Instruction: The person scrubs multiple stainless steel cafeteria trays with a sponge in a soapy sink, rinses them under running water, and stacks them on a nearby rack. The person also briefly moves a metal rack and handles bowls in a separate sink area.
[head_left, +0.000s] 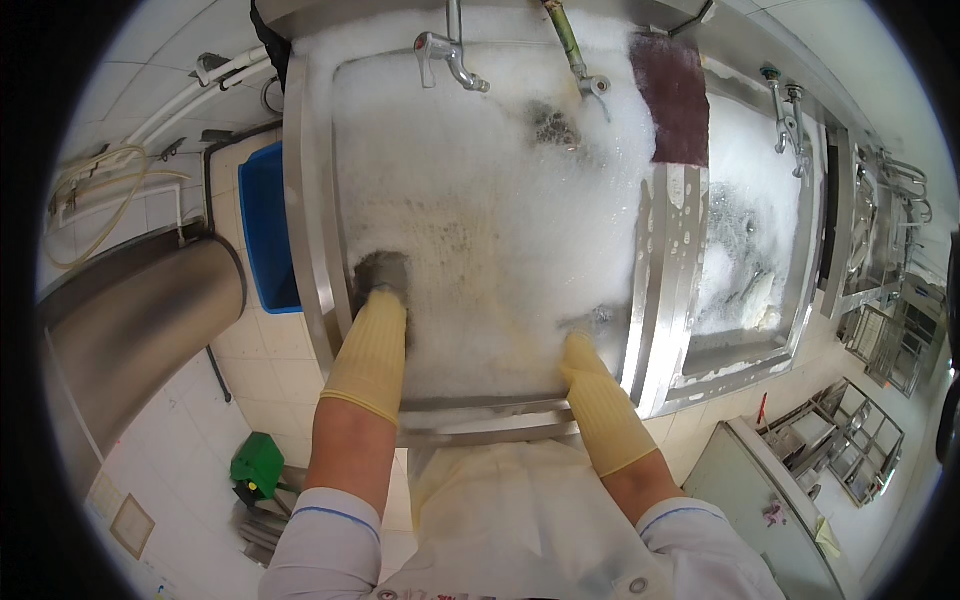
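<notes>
A deep stainless steel sink (313, 187) full of white foam and cloudy water lies in front of me. My left hand (382, 307), in a long pale yellow rubber glove, reaches down into the suds near the left wall, where a dark gap shows in the foam. In a matching glove, my right hand (579, 346) dips under the surface by the near right corner. Foam and water hide the fingers of both hands, so I cannot see whether they hold anything.
Two taps, a metal lever tap (450, 56) and a greenish-piped one (574, 52), overhang the far side. A dark red cloth (673, 97) lies over the divider beside a second foamy sink (750, 217). A blue plastic bin (268, 232) stands left; a metal rack (855, 442) is right.
</notes>
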